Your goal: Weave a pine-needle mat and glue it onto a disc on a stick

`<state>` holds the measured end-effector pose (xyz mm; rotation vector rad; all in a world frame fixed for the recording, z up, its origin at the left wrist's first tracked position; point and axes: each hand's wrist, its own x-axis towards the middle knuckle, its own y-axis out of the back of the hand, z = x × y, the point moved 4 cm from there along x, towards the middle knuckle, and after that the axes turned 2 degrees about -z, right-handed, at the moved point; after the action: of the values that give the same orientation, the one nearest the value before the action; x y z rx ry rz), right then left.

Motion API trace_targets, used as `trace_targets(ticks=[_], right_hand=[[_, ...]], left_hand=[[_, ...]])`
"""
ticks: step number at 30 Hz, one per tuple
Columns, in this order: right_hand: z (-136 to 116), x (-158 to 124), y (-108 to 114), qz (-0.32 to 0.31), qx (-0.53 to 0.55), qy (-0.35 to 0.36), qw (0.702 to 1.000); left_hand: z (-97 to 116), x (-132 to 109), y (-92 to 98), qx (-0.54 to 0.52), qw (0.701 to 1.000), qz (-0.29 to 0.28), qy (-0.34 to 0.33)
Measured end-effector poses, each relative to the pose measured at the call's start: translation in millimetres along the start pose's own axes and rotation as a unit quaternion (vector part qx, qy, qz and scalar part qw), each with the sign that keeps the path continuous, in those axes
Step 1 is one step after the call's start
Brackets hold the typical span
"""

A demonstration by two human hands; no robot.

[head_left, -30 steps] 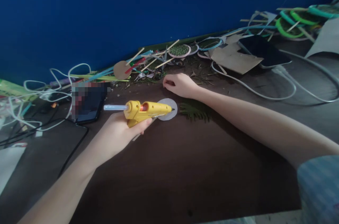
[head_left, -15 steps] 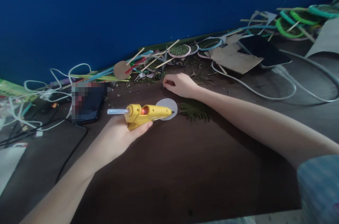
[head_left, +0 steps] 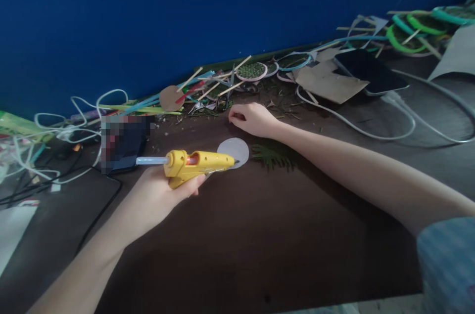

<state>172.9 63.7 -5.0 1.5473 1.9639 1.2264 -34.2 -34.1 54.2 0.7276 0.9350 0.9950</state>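
Note:
A yellow hot glue gun (head_left: 200,161) is gripped in my left hand (head_left: 159,188), with a clear glue stick (head_left: 152,160) poking out of its back. Its dark nozzle is over the lower right part of a round white disc (head_left: 232,148) lying on the table; whether the tip touches the disc I cannot tell. Just right of the disc lies a flat green fern-like leaf (head_left: 272,155). Beyond the leaf, my right hand (head_left: 252,118) rests on the table, fingers curled loosely closed with nothing visible in them.
Scissors (head_left: 230,81), thin wooden sticks, a brown cardboard disc (head_left: 171,98) and leaf scraps crowd the back by the blue wall (head_left: 185,12). A phone (head_left: 365,71) with a white cable lies right. Another dark device (head_left: 128,148) and tangled cables lie left. Green-rimmed rounds (head_left: 406,42) stand far right.
My left hand has drawn the glue gun a little left and down, so the nozzle is nearer the disc's lower edge and more of the disc shows. My right hand has stayed put.

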Motion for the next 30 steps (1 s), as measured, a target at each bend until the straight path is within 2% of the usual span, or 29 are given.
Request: trace_targets(ticks=[4, 8, 13, 24, 30], right_hand=[[1, 1, 0, 0.003, -0.003, 0.0, 1.0], [1, 1, 0, 0.001, -0.004, -0.002, 1.0], [1, 1, 0, -0.006, -0.001, -0.004, 1.0], [2, -1, 1, -0.004, -0.003, -0.003, 1.0], [2, -1, 1, -0.006, -0.002, -0.004, 1.0]], left_hand=[[-2, 1, -1.3, 0.006, 1.0, -0.005, -0.017], [-1, 1, -1.8, 0.006, 1.0, -0.006, 0.006], [-1, -1, -1.4, -0.023, 1.0, -0.006, -0.005], [-3, -4, 7.9, 0.017, 0.999, 0.007, 0.034], [-9, -3, 9.1, 0.03, 0.999, 0.007, 0.033]])
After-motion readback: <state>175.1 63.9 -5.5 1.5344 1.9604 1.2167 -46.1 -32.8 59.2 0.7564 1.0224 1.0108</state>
